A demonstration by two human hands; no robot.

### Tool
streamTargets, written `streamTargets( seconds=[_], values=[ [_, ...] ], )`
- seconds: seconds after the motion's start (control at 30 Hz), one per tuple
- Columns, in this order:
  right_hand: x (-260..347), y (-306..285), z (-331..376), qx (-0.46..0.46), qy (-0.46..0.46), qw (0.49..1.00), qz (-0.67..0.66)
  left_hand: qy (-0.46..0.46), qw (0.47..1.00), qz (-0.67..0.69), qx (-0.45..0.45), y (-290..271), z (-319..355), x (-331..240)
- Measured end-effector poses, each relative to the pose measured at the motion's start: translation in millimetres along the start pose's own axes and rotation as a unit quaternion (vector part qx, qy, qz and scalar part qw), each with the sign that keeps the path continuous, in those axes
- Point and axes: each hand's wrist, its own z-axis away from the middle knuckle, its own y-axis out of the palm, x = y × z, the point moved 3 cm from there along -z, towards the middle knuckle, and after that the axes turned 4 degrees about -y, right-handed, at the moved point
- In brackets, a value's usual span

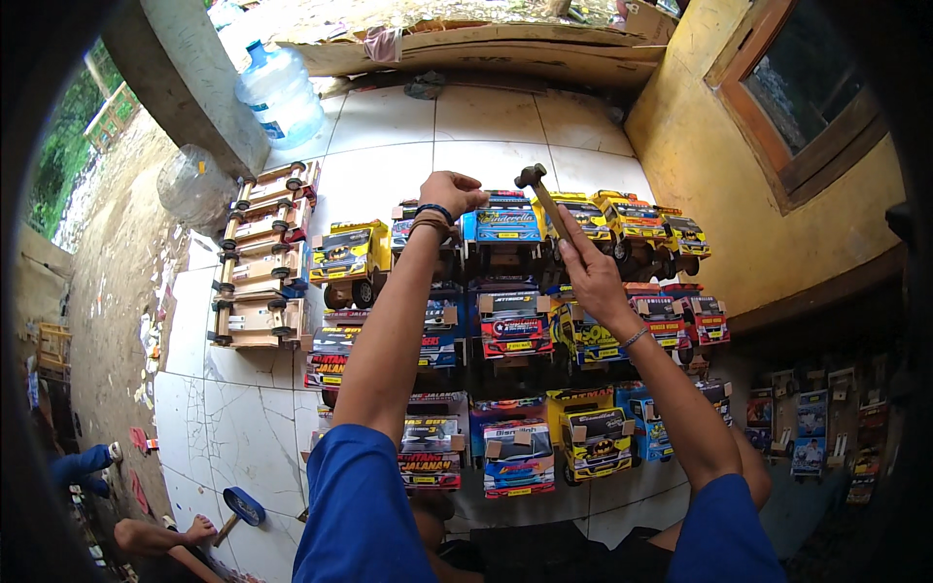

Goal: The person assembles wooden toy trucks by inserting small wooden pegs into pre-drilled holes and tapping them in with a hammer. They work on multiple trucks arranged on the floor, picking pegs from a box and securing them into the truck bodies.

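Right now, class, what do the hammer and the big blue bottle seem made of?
Hammer head: probably steel, by its dark, dull, blocky look. Handle: likely wood, brown and matte. Big blue bottle: most likely plastic, smooth and glossy, since its tinted wall is see-through.

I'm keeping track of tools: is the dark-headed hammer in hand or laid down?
In hand: the right hand holds the hammer by its brown handle, with the head pointing away from the person.
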Motion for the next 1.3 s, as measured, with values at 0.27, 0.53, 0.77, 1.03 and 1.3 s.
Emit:
streamTargets(
  seconds=[0.27,0.53,0.77,1.03,1.3],
  values=[
    [-1,1,-1,0.003,-0.01,1.0,0.014,0.0,1.0,-0.029,-0.003,-3,6,-4],
    [-1,5,-9,0.039,-0.018,0.997,0.059,-0.02,0.999,-0.039,0.022,-4,7,-9],
    [10,6,-24,-0.002,-0.077,0.994,0.081,-0.008,0.998,-0.06,0.008,-4,8,-11],
    [15,11,-22,0.063,-0.134,0.97,0.191,-0.018,0.999,-0.034,0.008,-2,3,-6],
    [17,13,-17,0.029,-0.161,0.969,0.185,-0.021,0.998,-0.051,0.004,-2,4,-7]
  ],
)
